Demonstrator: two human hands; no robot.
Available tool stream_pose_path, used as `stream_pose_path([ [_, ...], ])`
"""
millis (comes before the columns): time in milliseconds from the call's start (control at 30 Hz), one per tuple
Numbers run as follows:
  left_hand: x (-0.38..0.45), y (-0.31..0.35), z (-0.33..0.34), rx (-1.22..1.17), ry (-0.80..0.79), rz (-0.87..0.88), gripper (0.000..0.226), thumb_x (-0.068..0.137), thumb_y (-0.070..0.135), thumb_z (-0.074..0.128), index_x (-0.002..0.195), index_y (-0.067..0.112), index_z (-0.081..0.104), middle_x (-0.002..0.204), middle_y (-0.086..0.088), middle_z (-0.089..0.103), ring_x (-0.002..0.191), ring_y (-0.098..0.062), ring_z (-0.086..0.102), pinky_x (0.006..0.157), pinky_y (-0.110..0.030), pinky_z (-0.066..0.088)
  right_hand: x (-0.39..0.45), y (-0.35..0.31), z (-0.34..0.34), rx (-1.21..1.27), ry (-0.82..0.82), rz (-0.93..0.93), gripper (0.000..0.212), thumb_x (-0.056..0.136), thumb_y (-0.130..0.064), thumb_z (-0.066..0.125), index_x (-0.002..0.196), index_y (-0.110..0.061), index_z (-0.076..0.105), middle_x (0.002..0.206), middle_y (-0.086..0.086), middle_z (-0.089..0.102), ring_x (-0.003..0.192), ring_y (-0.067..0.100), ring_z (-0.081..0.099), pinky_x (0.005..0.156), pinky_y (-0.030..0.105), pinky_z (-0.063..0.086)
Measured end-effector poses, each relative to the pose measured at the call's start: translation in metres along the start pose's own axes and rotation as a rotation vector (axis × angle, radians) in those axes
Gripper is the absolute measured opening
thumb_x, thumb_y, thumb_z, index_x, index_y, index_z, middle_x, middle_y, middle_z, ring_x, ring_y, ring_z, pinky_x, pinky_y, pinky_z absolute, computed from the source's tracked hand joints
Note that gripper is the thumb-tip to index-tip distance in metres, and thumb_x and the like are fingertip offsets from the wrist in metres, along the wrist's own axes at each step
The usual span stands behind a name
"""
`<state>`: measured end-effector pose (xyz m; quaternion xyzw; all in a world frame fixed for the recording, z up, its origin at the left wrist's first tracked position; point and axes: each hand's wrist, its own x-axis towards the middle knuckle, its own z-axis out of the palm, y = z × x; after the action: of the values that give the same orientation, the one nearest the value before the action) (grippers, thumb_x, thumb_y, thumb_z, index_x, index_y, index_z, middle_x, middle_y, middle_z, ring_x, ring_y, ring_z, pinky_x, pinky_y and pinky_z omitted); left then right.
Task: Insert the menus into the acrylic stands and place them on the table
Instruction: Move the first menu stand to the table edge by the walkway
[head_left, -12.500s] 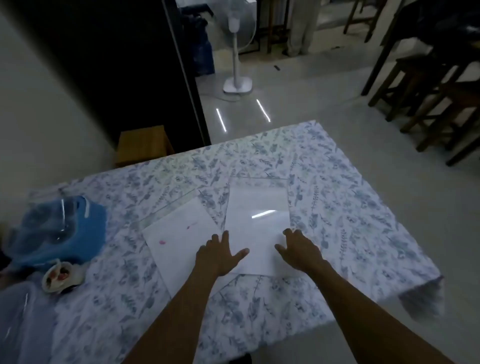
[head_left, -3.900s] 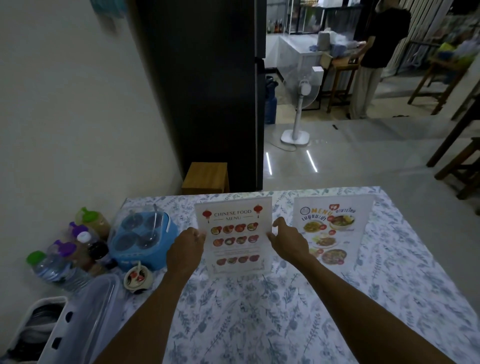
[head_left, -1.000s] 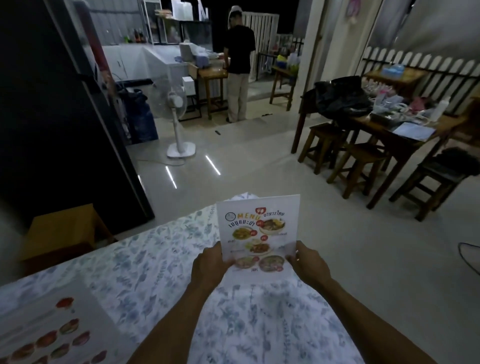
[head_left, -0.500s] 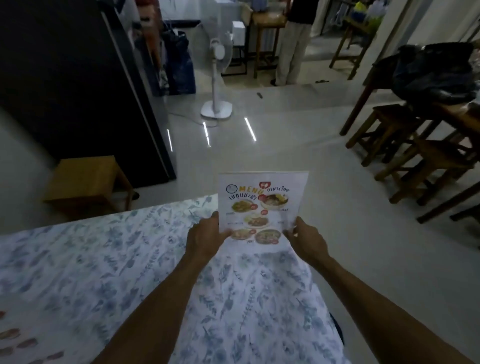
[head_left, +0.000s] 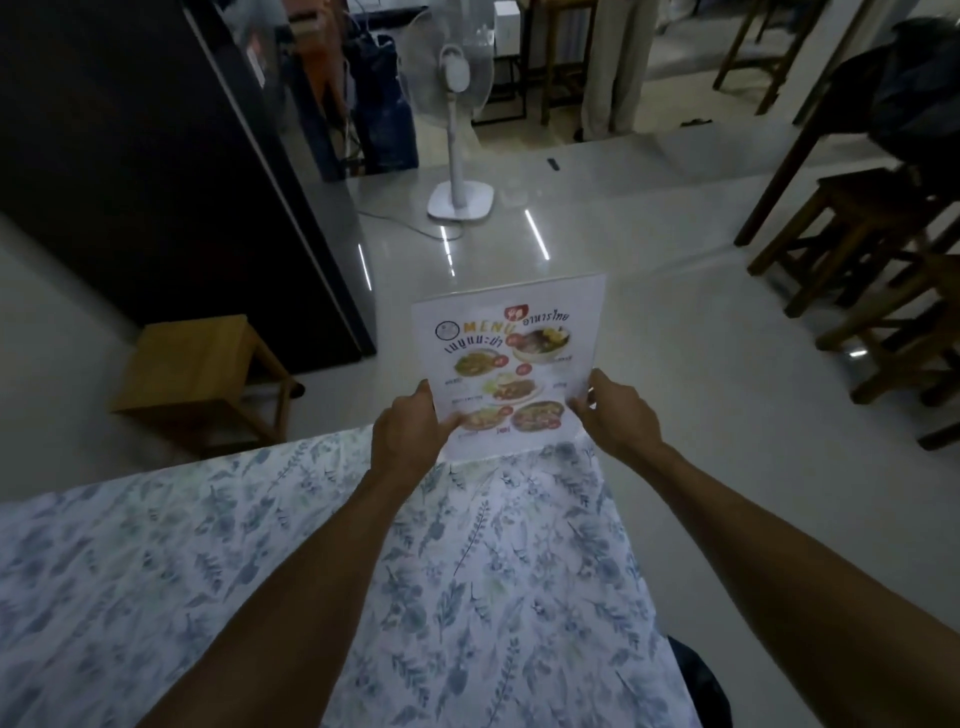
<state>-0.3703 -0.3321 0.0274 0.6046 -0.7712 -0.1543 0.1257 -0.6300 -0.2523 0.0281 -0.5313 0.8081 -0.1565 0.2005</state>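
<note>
An acrylic stand with the Thai food menu (head_left: 511, 358) inside it stands upright at the far right corner of the table (head_left: 260, 545), which wears a blue floral cloth. My left hand (head_left: 410, 434) grips the stand's lower left edge and my right hand (head_left: 613, 410) grips its lower right edge. The stand's base sits at the table's far edge, partly hidden by my fingers. The other menu stand is out of view.
Beyond the table stand a wooden stool (head_left: 200, 374) on the left, a dark tall cabinet (head_left: 156, 156), a white pedestal fan (head_left: 460, 104), and dark wooden stools and a table (head_left: 872, 234) on the right. A person's legs (head_left: 615, 62) show at the top.
The view has tilted a little further down and nearer. The menu stand stays upright in both hands at the table's far corner, and the Chinese food menu has left the frame.
</note>
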Motion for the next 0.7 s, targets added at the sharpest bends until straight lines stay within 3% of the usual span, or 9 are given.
stream_pose_path([
  [233, 0.033, 0.004, 0.002, 0.039, 0.009, 0.04, 0.065, 0.083, 0.063, 0.066, 0.123, 0.013, 0.059, 0.096, -0.009, 0.074, 0.079, -0.03, 0.071, 0.063, -0.037, 0.055, 0.03, 0.0, -0.001, 0.019, 0.031, 0.007, 0.049, 0.096, -0.051, 0.052, 0.129, -0.014, 0.05, 0.121, 0.01, 0.069, 0.098, 0.032, 0.069, 0.077, 0.041, 0.056],
  [400, 0.039, -0.006, 0.006, 0.026, 0.013, 0.008, 0.066, 0.081, 0.065, 0.065, 0.121, 0.013, 0.058, 0.095, -0.009, 0.074, 0.078, -0.029, 0.071, 0.065, -0.043, 0.059, 0.037, -0.008, 0.008, 0.015, 0.031, 0.003, 0.047, 0.097, -0.047, 0.052, 0.13, -0.013, 0.05, 0.121, 0.01, 0.069, 0.097, 0.031, 0.069, 0.075, 0.038, 0.054],
  [533, 0.036, -0.012, 0.013, -0.005, 0.027, -0.01, 0.065, 0.083, 0.065, 0.063, 0.122, 0.014, 0.053, 0.098, -0.009, 0.074, 0.079, -0.031, 0.071, 0.064, -0.045, 0.06, 0.035, -0.008, 0.018, 0.015, 0.064, 0.02, 0.038, 0.099, -0.043, 0.05, 0.12, -0.012, 0.053, 0.111, 0.011, 0.071, 0.088, 0.029, 0.069, 0.069, 0.036, 0.054],
  [700, 0.039, -0.011, 0.013, -0.029, 0.018, -0.033, 0.063, 0.081, 0.063, 0.067, 0.119, 0.014, 0.054, 0.101, -0.009, 0.074, 0.081, -0.031, 0.071, 0.067, -0.045, 0.06, 0.045, -0.008, 0.018, 0.006, 0.012, 0.064, 0.042, 0.098, -0.048, 0.048, 0.119, -0.013, 0.057, 0.109, 0.012, 0.072, 0.087, 0.03, 0.068, 0.07, 0.037, 0.055],
])
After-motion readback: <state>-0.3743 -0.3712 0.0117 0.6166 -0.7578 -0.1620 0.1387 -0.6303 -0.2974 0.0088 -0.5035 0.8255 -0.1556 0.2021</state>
